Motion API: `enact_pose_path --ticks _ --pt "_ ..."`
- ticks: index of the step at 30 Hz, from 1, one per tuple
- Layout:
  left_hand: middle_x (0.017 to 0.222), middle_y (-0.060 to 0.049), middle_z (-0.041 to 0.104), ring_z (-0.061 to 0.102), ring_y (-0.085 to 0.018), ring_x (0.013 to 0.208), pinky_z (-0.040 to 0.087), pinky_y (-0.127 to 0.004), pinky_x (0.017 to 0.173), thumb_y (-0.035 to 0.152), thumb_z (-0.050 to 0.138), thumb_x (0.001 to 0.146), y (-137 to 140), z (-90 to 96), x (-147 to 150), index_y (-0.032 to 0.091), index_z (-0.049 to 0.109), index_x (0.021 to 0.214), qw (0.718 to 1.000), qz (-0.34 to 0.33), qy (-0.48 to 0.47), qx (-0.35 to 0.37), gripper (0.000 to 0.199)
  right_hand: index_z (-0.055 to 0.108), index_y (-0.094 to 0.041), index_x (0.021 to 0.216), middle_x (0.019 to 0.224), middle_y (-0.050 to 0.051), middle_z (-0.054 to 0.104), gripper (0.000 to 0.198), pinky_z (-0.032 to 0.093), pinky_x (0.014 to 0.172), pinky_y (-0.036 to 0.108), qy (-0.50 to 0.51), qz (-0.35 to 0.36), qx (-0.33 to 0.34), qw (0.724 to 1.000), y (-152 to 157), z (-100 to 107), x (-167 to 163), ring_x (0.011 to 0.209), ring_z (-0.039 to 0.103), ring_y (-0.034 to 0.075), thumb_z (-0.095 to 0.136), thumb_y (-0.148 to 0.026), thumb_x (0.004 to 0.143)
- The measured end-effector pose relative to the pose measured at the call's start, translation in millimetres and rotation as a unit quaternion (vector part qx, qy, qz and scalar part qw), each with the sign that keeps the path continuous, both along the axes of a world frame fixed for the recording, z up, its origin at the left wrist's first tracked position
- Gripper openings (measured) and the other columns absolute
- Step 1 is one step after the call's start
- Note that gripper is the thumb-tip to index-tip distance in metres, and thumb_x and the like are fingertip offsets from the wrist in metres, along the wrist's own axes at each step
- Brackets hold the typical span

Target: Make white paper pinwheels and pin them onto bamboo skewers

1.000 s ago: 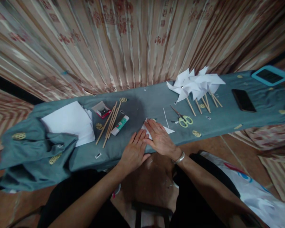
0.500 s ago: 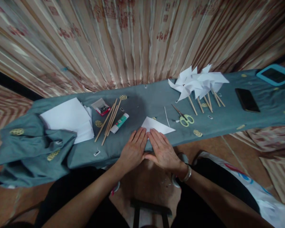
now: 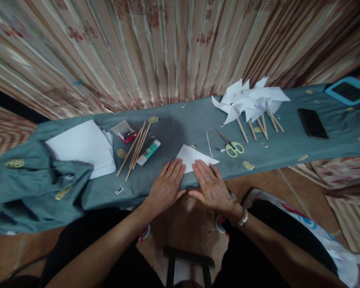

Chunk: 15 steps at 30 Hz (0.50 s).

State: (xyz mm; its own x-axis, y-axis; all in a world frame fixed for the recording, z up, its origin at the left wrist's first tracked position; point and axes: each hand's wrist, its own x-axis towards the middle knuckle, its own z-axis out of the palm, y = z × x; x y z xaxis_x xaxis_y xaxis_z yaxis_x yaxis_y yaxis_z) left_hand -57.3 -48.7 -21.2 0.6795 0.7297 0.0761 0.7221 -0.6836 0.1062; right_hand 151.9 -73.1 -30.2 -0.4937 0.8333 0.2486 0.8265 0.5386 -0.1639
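Observation:
A white sheet of paper folded into a triangle (image 3: 190, 157) lies at the cloth's near edge, its peak pointing away from me. My left hand (image 3: 167, 182) lies flat with fingers stretched over the triangle's left part. On its right part rests my right hand (image 3: 211, 185), fingers also extended. A bare strip of paper shows between the two hands, while the fold along the near side is partly hidden under the fingers. Just right of the triangle are a thin white paper strip (image 3: 209, 145) and green-handled scissors (image 3: 232, 147). A glue stick (image 3: 149, 153) lies to the left.
Several wooden sticks (image 3: 135, 150), a small box of pins (image 3: 124, 132) and a stack of white paper (image 3: 81, 146) are on the left. Paper pinwheels (image 3: 249, 100) on sticks, a black phone (image 3: 312, 123) and a blue-framed device (image 3: 349, 91) lie right. A curtain (image 3: 168, 52) hangs behind.
My hands have slid apart along the folded paper, the left one leftward and the right one rightward. The view has shifted slightly.

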Motion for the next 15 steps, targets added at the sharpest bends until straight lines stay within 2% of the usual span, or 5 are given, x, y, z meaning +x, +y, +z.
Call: enact_pose_path --ticks 3,7,10,12,15 --pt "0.154 -0.024 0.033 0.026 -0.033 0.146 0.026 -0.05 0.117 0.049 0.043 0.095 0.0 -0.9 -0.3 0.004 0.033 0.145 1.0 -0.001 -0.001 0.002 0.068 0.026 -0.008 0.152 0.151 0.023 0.041 0.076 0.024 0.116 0.055 0.02 -0.032 -0.005 0.999 3.5 0.8 13.2 0.144 0.032 0.031 0.045 -0.054 0.094" --pt "0.154 -0.023 0.033 0.027 -0.034 0.146 0.025 -0.049 0.117 0.048 0.048 0.093 -0.1 0.3 0.7 0.003 0.034 0.145 1.0 0.004 0.013 0.003 0.07 0.05 -0.014 0.137 0.138 0.018 0.057 0.047 0.037 0.109 0.05 0.142 -0.064 -0.042 0.987 7.5 15.0 27.0 0.132 0.049 0.028 0.041 -0.041 0.099" --pt "0.154 -0.024 0.033 0.027 -0.033 0.146 0.024 -0.049 0.118 0.046 0.05 0.093 -0.1 1.6 1.5 0.003 0.033 0.145 1.0 0.006 0.015 -0.002 0.07 0.063 -0.019 0.117 0.099 0.009 0.073 0.032 0.052 0.086 0.037 0.287 -0.113 -0.137 0.941 10.9 27.6 30.5 0.093 0.067 0.021 0.042 -0.036 0.099" --pt "0.154 -0.024 0.033 0.026 -0.033 0.146 0.024 -0.049 0.118 0.044 0.05 0.093 0.0 1.7 1.6 0.003 0.032 0.145 1.0 0.005 0.01 -0.005 0.07 0.067 -0.019 0.103 0.079 0.003 0.07 0.029 0.052 0.071 0.031 0.354 -0.135 -0.201 0.903 14.3 31.5 30.5 0.072 0.064 0.017 0.045 -0.038 0.098" --pt "0.154 -0.024 0.033 0.025 -0.033 0.146 0.024 -0.05 0.117 0.044 0.05 0.093 -0.1 0.8 1.2 0.003 0.031 0.146 1.0 0.005 0.004 -0.003 0.07 0.067 -0.019 0.087 0.068 0.001 0.064 0.032 0.046 0.06 0.028 0.425 -0.126 -0.26 0.858 20.3 30.7 29.1 0.061 0.057 0.014 0.051 -0.045 0.093"
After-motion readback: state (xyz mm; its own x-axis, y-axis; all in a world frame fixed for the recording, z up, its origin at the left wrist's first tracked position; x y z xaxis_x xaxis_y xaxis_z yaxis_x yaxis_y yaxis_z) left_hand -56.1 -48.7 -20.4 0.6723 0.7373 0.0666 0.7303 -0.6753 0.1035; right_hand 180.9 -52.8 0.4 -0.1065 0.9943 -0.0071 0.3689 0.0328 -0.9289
